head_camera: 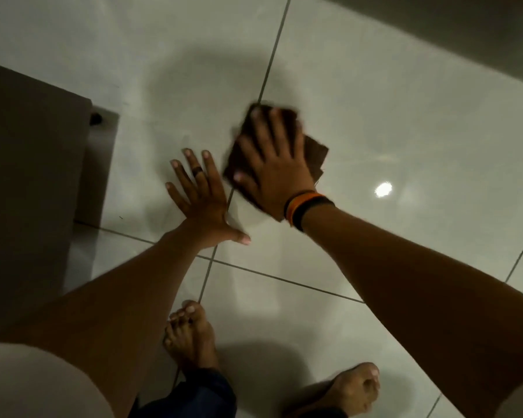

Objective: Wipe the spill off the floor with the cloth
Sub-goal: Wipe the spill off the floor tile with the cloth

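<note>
A dark brown folded cloth (pixel 314 153) lies flat on the glossy white tiled floor (pixel 375 110). My right hand (pixel 272 164), with orange and black bands at the wrist, presses down on the cloth with fingers spread; the image is blurred there. My left hand (pixel 200 200), wearing a dark ring, rests palm-down on the floor just left of the cloth, fingers apart, holding nothing. A faint wet smear (pixel 245 215) shows on the tile below the cloth, between the two hands. No other spill is distinct.
A brown cabinet or furniture piece (pixel 34 182) stands at the left, its foot near the left hand. A dark wall base (pixel 453 28) runs across the top right. My two bare feet (pixel 191 336) stand on the tiles at the bottom.
</note>
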`<state>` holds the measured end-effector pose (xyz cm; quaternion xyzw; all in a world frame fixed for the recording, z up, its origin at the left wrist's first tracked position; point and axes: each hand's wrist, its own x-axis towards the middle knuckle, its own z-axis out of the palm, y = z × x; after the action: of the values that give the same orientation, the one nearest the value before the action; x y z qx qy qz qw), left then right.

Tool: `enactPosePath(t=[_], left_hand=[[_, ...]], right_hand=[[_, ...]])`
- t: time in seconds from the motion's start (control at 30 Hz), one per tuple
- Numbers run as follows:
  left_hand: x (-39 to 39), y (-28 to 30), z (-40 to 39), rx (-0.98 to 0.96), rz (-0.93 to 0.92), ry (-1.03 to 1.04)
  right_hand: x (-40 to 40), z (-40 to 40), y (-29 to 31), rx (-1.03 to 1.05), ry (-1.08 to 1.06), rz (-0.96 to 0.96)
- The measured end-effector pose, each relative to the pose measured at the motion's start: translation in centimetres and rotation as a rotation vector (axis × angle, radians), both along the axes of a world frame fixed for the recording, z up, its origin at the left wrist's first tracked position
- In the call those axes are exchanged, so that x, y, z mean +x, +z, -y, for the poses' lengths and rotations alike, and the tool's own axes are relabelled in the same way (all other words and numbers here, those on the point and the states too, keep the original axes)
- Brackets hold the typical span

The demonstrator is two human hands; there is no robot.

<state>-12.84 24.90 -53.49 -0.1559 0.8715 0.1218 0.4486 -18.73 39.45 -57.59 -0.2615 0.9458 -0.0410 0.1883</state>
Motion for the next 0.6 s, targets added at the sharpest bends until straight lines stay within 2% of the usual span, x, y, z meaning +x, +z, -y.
enactPosePath(t=[0.07,0.17,0.27,0.33,0.4,0.43,0.47,0.53,0.6], left_hand=[[0.1,0.1,0.0,0.006,-0.015,0.012],[-0.1,0.2,0.3,0.031,0.024,-0.006],[0.1,0.1,0.4,0.038,0.026,-0.013],[0.0,-0.2,0.5,0.049,0.008,0.006],[0.1,-0.4,0.5,0.049,0.002,-0.004],[0.1,-0.5,0.5,0.043,0.004,-0.013],[0.1,-0.4,0.4,0.038,0.008,-0.014],[0.0,-0.2,0.2,0.027,0.007,-0.008],[0.0,0.0,-0.1,0.025,0.006,0.000]], right_hand=[[4.3,-2.7,0.6,-0.025,0.224,0.041],[8.5,-9.7,0.9,0.023,0.160,0.058],[6.0,-12.6,0.4,0.135,-0.252,0.071],[1.3,-9.8,0.1,0.131,-0.626,0.037],[-3.3,-5.4,-0.4,0.092,-0.839,0.011],[-4.8,-3.3,-0.7,0.081,-0.828,-0.001],[-5.4,-1.5,-0.8,0.068,-0.730,-0.012],[-3.1,0.0,-0.7,0.026,-0.352,-0.034],[2.2,-1.9,0.3,-0.018,-0.022,0.018]])
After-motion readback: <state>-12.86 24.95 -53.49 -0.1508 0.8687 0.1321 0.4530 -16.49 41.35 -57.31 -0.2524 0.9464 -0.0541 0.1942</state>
